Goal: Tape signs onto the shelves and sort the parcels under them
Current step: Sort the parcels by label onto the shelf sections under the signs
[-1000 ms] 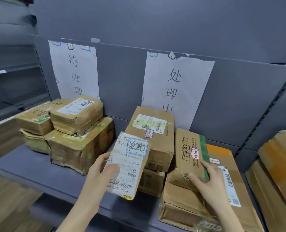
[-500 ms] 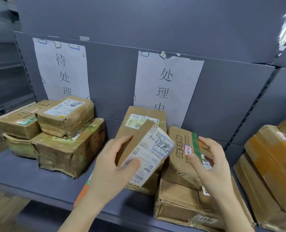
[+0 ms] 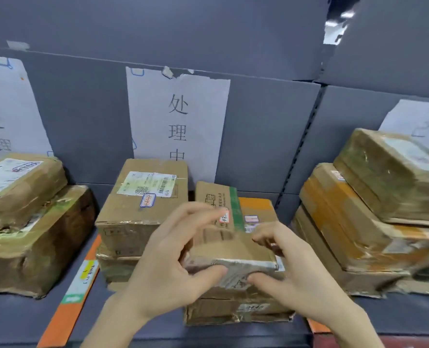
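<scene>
Head view: small brown cardboard parcel [image 3: 233, 249] w/ silvery taped front edge, over flat cardboard box stack [image 3: 233, 310], near front edge of grey metal shelf [image 3: 145, 330], centre-right, below white paper sign [image 3: 158, 109] w/ black characters on back panel. Resting or lifted: can't tell. Left hand [image 3: 168, 267] curled round parcel's left end, thumb at front edge, fingers over top. Right hand [image 3: 296, 272] pinching right end, thumb in front, fingers bent on top.

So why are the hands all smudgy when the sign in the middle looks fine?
Head view: the left hand and right hand and the parcel between them are smeared, probably from moving fast; head view, right edge: the stacked boxes streak too; head view, middle: the sign is sharp enough to read; shiny tape on the parcel glints white.
</scene>
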Demonstrator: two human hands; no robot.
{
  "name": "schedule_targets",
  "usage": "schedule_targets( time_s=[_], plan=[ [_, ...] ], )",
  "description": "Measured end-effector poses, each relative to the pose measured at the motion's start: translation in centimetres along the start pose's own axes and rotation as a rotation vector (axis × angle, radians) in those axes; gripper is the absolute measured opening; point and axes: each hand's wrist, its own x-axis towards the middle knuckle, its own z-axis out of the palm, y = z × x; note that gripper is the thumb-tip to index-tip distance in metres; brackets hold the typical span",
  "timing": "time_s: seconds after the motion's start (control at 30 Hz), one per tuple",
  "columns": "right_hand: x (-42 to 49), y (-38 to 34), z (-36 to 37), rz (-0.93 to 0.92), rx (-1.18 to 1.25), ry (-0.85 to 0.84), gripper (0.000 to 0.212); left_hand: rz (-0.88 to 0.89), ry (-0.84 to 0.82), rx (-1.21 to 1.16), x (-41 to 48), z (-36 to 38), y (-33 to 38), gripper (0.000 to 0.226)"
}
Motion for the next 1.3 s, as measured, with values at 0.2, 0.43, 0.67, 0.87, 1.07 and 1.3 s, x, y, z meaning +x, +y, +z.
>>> schedule_targets(
  time_s=[0.2, 0.43, 0.67, 0.87, 1.07, 1.3],
  plan=[
    [-5.9, 2.7, -3.5, 0.13, -0.097, 0.115, 0.057, 0.225, -0.126, -0.077, 2.5, 7.6, 1.0, 0.059],
    [-13.8, 6.4, -10.5, 0.358, -0.227, 0.533, 0.066, 0.185, -0.123, -0.092, 4.7, 17.7, 3.6, 0.05],
    [-19.9, 11.7, -19.7, 0.381, 0.056, 1.005, 0.057, 0.181, -0.179, 0.012, 6.6, 25.9, 5.6, 0.05],
    [-16.7, 15.5, -26.5, 0.381, 0.449, 1.217, 0.023, -0.048, -0.138, 0.121, 8.0, 30.9, 6.5, 0.063],
    [-11.2, 19.4, -30.6, 0.401, 0.462, 1.209, 0.019, 0.002, -0.141, 0.457, 8.9, 32.7, 4.9, 0.084],
    [-5.2, 23.1, -32.5, 0.557, -0.055, 0.905, 0.038, 0.028, -0.073, 0.664, 8.9, 33.1, 3.6, 0.089]
  ],
)
